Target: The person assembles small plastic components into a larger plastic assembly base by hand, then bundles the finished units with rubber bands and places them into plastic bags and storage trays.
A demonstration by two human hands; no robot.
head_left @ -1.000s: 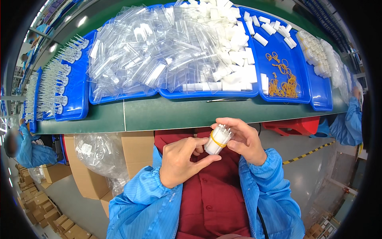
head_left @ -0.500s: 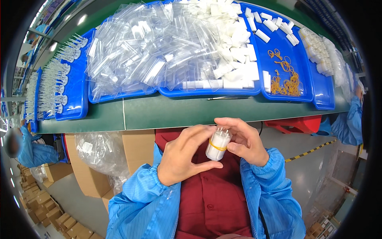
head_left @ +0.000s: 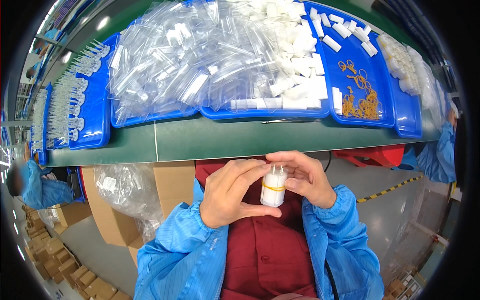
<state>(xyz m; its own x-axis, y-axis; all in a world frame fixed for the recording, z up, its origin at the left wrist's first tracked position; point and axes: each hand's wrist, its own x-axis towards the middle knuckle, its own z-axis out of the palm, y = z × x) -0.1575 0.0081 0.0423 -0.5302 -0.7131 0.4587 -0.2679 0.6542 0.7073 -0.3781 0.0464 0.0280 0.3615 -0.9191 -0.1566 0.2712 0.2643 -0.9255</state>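
Bundle (head_left: 272,196) has straightened by green table (head_left: 215,137), right grip (head_left: 314,182) round it, left grip (head_left: 223,193) half-open.

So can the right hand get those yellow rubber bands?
Probably yes: the yellow rubber bands lie uncovered in the blue tray and nothing seems in the way, but the right hand is busy holding the banded white bundle.

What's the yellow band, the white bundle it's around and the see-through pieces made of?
Yellow band: probably rubber, dull; it's thin and wraps snugly. White bundle: maybe plastic, smooth, with a clear-looking lower edge; I can't be sure about the white part. See-through pieces: likely thin plastic, glossy; they're clear and catch bright glare.
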